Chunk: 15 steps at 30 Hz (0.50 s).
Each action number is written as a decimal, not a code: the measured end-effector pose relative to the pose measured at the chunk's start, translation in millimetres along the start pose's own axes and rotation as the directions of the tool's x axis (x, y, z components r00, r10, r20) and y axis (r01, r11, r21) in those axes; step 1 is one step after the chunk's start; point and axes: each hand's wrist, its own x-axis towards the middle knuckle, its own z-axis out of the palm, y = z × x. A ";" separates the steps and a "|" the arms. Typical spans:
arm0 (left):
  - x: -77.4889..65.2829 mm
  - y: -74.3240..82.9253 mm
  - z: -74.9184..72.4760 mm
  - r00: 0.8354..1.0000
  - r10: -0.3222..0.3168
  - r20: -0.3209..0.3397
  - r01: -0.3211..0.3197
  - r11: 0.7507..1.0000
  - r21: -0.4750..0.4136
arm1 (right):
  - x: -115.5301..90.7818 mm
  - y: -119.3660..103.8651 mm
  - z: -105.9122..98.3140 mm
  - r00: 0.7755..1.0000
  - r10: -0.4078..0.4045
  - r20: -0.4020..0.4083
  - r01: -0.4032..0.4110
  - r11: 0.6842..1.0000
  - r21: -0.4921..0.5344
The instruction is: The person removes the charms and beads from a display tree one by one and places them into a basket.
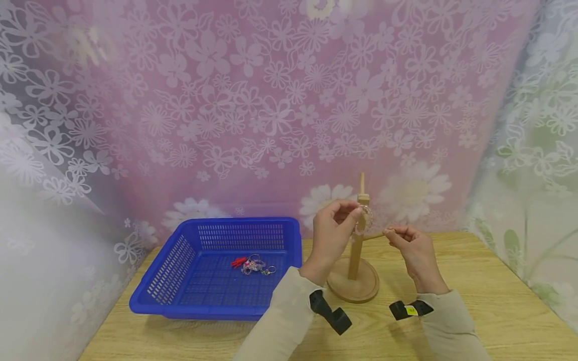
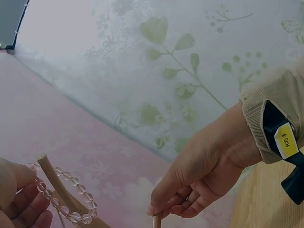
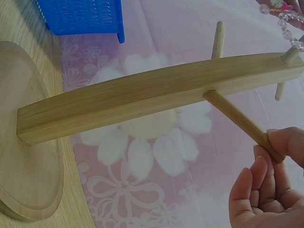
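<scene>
My left hand (image 1: 331, 228) pinches a bracelet of clear pinkish beads (image 1: 369, 220) between thumb and fingers, near the upper part of a wooden peg stand (image 1: 355, 255). In the left wrist view the bead loop (image 2: 75, 217) hangs about a short peg (image 2: 52, 175); whether it rests on the peg I cannot tell. A small pink charm (image 3: 286, 6) shows by the beads in the right wrist view. My right hand (image 1: 417, 253) pinches the tip of a lower side peg (image 3: 242, 121). The stand's round base (image 3: 28, 190) sits on the table.
Left of the stand is a blue plastic basket (image 1: 180, 225). Inside it lie keychains (image 1: 255, 265), one with a red tassel (image 1: 238, 261). A light wooden table (image 1: 496, 311) carries everything, and a pink flowered curtain (image 1: 271, 110) hangs behind.
</scene>
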 end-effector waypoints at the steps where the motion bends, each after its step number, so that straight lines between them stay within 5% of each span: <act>1: -0.4 1.0 -0.6 1.000 0.002 0.004 -0.002 1.000 -0.003 | 0.1 0.0 0.0 1.000 0.000 0.000 0.000 1.000 0.000; 15: -4.1 13.9 -6.2 0.998 -0.024 0.052 0.027 0.999 -0.048 | 0.4 0.6 0.2 1.000 0.005 -0.001 -0.005 1.000 0.010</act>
